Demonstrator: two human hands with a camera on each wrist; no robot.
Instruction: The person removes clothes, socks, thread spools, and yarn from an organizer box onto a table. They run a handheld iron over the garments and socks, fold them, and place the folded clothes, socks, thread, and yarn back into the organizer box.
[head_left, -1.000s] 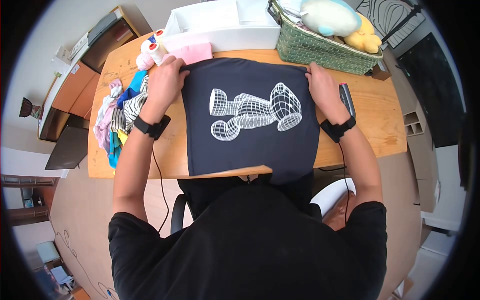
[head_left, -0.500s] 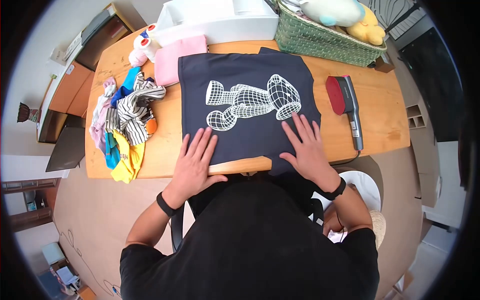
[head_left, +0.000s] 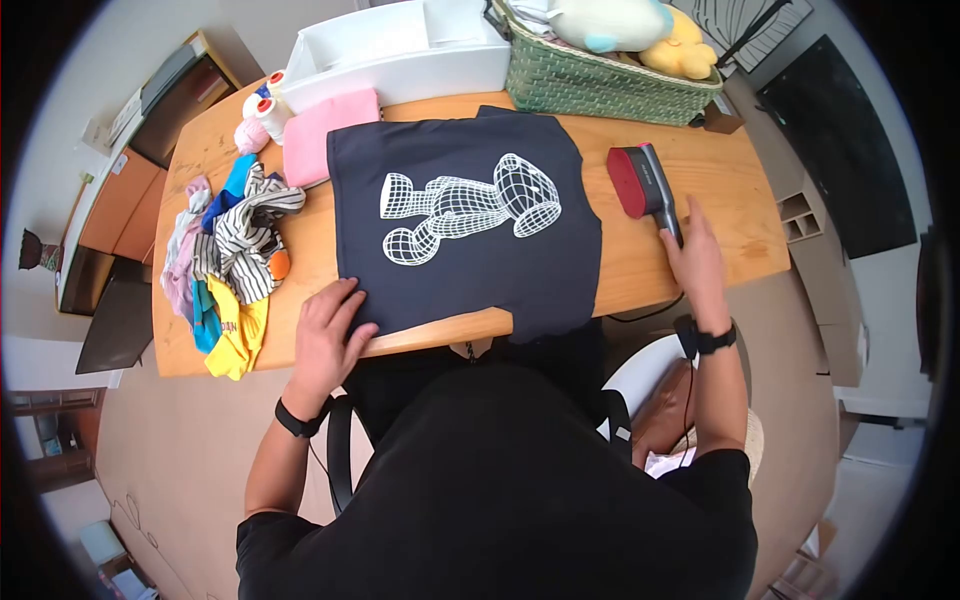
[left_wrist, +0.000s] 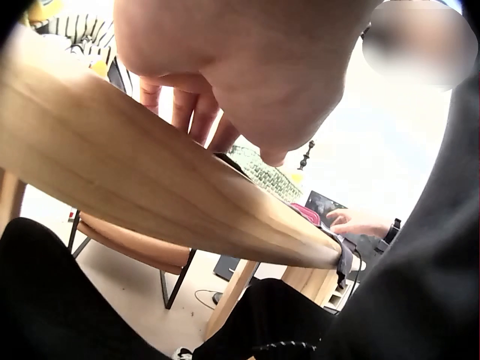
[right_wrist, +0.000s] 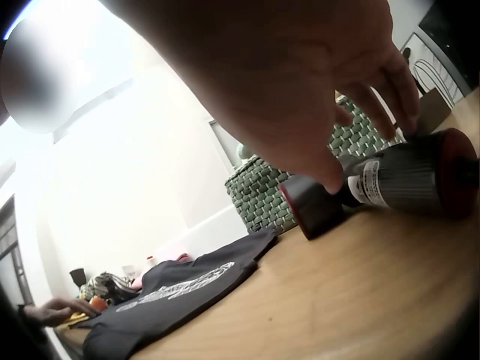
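The dark garment [head_left: 460, 270] with a white wireframe figure lies flat on the wooden table. Its near left corner is under or beside the relaxed fingertips of my left hand [head_left: 325, 335]; in the left wrist view that hand [left_wrist: 247, 67] is at the table edge, fingers extended. Right of the garment lies a red and grey handheld device [head_left: 630, 182]. My right hand [head_left: 700, 265] is at its handle, fingers spread. In the right wrist view the right hand [right_wrist: 300, 90] hovers around the dark handle [right_wrist: 397, 180], thumb close to it, fingers not closed round it; contact is unclear.
Loose clothes [head_left: 240, 240] are heaped at the left, with a folded pink cloth [head_left: 325, 130] and thread spools [head_left: 270, 118] behind. A white box [head_left: 400, 75] and a green basket [head_left: 610, 85] with plush toys line the back. The device's cord [head_left: 645, 314] hangs near the front edge.
Both hands first held the garment's far corners, then lay flat on its near part. The left has since moved to the near left corner, the right off the garment to the device.
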